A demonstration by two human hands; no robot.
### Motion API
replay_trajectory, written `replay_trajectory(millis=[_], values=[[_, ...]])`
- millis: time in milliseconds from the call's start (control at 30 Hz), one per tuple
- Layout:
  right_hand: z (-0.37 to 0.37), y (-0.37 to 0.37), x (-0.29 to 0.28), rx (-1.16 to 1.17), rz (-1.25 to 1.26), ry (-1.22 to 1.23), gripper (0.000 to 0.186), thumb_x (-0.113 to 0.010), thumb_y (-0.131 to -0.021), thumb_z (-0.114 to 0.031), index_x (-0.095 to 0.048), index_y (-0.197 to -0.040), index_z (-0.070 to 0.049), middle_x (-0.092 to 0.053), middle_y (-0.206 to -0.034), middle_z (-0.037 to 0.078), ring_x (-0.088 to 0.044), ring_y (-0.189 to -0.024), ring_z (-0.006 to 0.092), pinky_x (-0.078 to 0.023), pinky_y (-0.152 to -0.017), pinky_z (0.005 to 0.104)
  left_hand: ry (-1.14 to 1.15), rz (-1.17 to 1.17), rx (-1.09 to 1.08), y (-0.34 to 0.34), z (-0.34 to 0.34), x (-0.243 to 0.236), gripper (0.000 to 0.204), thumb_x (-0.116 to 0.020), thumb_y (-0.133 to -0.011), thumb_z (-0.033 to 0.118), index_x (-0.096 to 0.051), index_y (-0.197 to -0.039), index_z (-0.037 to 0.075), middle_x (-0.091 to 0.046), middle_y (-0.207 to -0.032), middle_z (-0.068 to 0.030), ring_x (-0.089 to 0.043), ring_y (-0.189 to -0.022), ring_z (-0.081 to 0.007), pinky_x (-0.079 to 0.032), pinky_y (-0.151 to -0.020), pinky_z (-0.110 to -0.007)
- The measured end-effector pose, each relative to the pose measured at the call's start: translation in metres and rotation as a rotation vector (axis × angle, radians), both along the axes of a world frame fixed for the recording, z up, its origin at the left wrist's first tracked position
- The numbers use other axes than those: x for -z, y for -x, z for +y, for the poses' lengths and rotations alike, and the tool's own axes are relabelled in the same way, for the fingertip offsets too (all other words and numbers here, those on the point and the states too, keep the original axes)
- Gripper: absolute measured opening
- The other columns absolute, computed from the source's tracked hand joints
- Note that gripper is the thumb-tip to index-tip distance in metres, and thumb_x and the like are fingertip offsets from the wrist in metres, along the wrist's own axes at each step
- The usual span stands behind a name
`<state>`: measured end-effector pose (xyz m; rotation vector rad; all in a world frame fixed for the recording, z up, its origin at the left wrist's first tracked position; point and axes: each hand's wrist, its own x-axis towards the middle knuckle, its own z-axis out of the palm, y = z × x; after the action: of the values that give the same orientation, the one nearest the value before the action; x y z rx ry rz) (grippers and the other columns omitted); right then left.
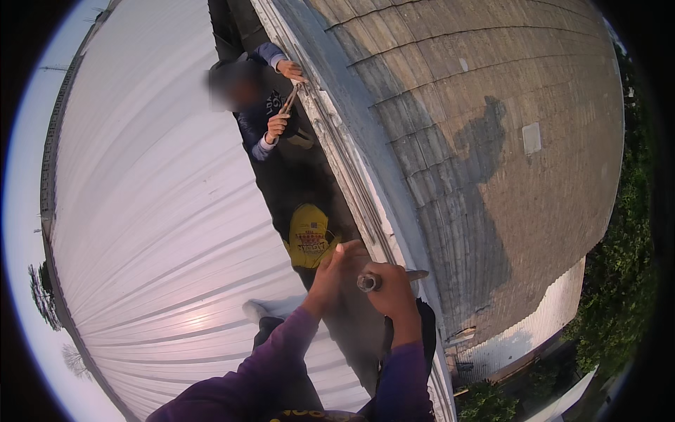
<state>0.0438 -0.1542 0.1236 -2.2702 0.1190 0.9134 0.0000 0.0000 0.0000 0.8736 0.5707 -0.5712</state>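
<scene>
My right hand [394, 292] is closed around a short tool [368, 282]. Its round end shows left of my fist and a tapered tip [420, 275] sticks out on the right; I cannot tell its exact kind. Just left of it, my left hand [337, 271] has bent fingers against the inner side of the white wall ledge [383, 239]; what they hold, if anything, is hidden. Thin metal rods [358, 197] run along that ledge. Below my left fingers lies a yellow printed bag or cloth [309, 235].
Farther up the gap, a co-worker [264, 105] grips pliers [289, 100] with one hand and rests the other on the ledge. Pale corrugated metal roofing [169, 197] spreads left; a weathered tiled roof [562, 190] slopes right. Trees [612, 295] stand beyond the right edge.
</scene>
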Motion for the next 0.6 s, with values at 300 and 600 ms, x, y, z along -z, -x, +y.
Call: replay_trajectory(millis=[300,600], values=[[0.114,0.015,0.066,0.165,-0.258,-0.27,0.018,-0.083,-0.071,-0.009,-0.077,-0.087,-0.004,-0.074,-0.077,0.017,-0.074,-0.084,0.0386,-0.059,-0.077,0.0466,-0.304,-0.053,0.041,-0.059,0.126,-0.023,0.059,-0.049,-0.114,0.045,-0.052,-0.149,-0.003,-0.061,-0.143,-0.0178,-0.062,-0.127,-0.028,-0.05,-0.11,-0.044],[0.119,0.015,0.061,0.405,-0.297,-0.325,0.034,-0.082,-0.073,-0.012,-0.082,-0.107,-0.015,-0.078,-0.089,0.014,-0.076,-0.09,0.0348,-0.06,-0.084,0.0458,-0.438,-0.07,0.538,-0.083,0.178,-0.003,0.058,-0.043,-0.115,0.048,-0.054,-0.147,0.001,-0.06,-0.141,-0.0152,-0.058,-0.133,-0.026,-0.046,-0.111,-0.044]])
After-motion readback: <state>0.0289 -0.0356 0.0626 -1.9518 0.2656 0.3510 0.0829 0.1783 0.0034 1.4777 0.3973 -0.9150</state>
